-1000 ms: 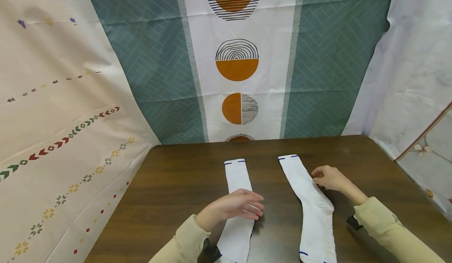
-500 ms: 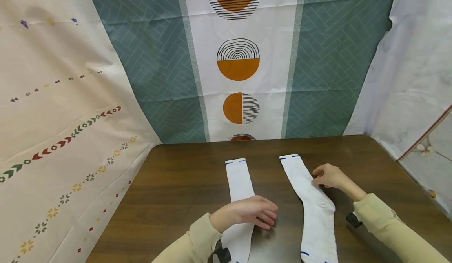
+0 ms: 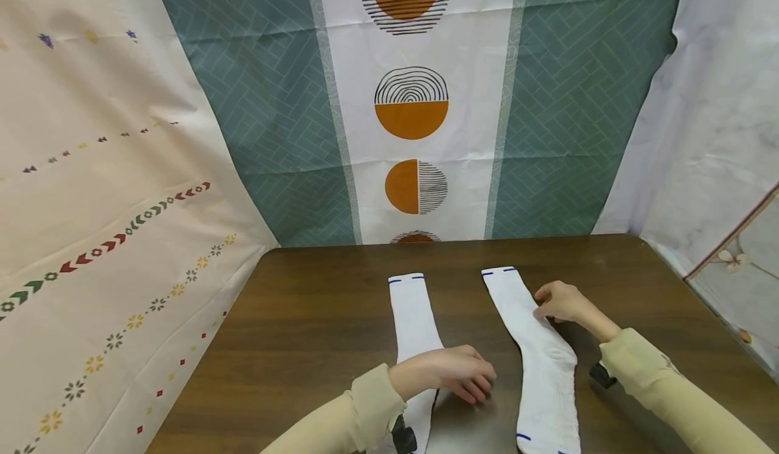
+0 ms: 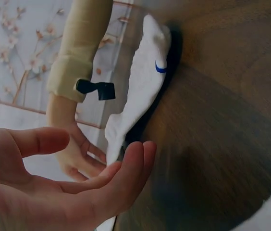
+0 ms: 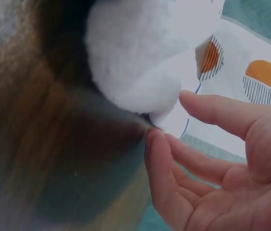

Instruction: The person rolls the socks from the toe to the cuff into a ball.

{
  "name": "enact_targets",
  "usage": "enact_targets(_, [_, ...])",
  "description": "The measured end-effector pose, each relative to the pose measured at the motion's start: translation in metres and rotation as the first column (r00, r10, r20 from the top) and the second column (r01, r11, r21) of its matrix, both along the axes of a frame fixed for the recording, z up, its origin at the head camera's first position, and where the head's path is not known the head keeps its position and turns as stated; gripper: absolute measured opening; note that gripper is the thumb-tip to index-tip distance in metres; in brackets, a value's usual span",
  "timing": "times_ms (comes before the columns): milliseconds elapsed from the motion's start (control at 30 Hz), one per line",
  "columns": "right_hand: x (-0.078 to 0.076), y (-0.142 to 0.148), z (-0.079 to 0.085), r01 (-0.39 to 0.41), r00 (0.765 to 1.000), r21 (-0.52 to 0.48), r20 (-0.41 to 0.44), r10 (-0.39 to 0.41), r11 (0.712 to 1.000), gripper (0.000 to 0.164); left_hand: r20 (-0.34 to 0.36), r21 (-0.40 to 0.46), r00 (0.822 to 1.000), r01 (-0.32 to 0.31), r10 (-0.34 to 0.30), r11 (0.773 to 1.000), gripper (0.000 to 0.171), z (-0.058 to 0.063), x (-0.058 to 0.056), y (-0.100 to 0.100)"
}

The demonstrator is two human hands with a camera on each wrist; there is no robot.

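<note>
Two long white socks with blue marks lie flat on the brown table. The left sock (image 3: 416, 319) runs under my left hand and forearm, which hide part of it. My left hand (image 3: 447, 373) hovers between the socks, fingers loosely bent and holding nothing; in the left wrist view, the hand (image 4: 82, 187) has thumb and fingers apart. At the right edge of the right sock (image 3: 541, 366), my right hand (image 3: 564, 302) touches the fabric. In the right wrist view, its thumb (image 5: 212, 108) meets the sock (image 5: 135, 57), with the fingertips apart from the thumb near the edge.
The dark wooden table (image 3: 328, 305) has a back edge against a green and white patterned curtain (image 3: 268, 102). Cream printed cloth (image 3: 91, 170) hangs at the left, and pale floral cloth (image 3: 718, 102) at the right. A black wrist strap (image 3: 602, 375) shows below the right sleeve.
My left hand has moved right and slightly toward me, from over the left sock to the gap between the socks. The right hand stays at the right sock's edge with barely any shift.
</note>
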State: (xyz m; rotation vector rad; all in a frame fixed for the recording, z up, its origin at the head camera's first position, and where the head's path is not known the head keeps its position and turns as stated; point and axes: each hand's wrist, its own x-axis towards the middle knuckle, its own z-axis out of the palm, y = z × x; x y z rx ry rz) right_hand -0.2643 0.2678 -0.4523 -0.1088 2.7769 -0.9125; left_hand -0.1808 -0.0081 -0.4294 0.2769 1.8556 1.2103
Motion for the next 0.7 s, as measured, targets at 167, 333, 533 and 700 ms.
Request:
enact_targets(167, [-0.003, -0.002, -0.005, 0.03, 0.999, 0.031, -0.022, -0.029, 0.999, 0.038, -0.024, -0.031, 1.0, -0.019, 0.018, 0.999, 0.029, -0.002, 0.001, 0.013])
enact_targets(333, [-0.005, -0.006, -0.004, 0.047, 0.999, 0.056, -0.024, -0.045, 0.997, 0.045, -0.032, -0.058, 0.999, -0.035, 0.033, 0.998, 0.021, -0.006, 0.0, 0.025])
enact_targets(533, [-0.005, -0.009, -0.003, 0.056, 0.998, 0.075, -0.004, -0.056, 0.996, 0.049, -0.053, -0.064, 0.997, -0.054, 0.051, 0.996, 0.011, -0.009, 0.0, 0.036])
enact_targets(700, [-0.005, -0.01, -0.005, 0.07, 0.998, 0.065, 0.006, -0.07, 0.995, 0.053, -0.062, -0.078, 0.995, -0.084, 0.079, 0.993, 0.024, -0.013, -0.001, 0.042])
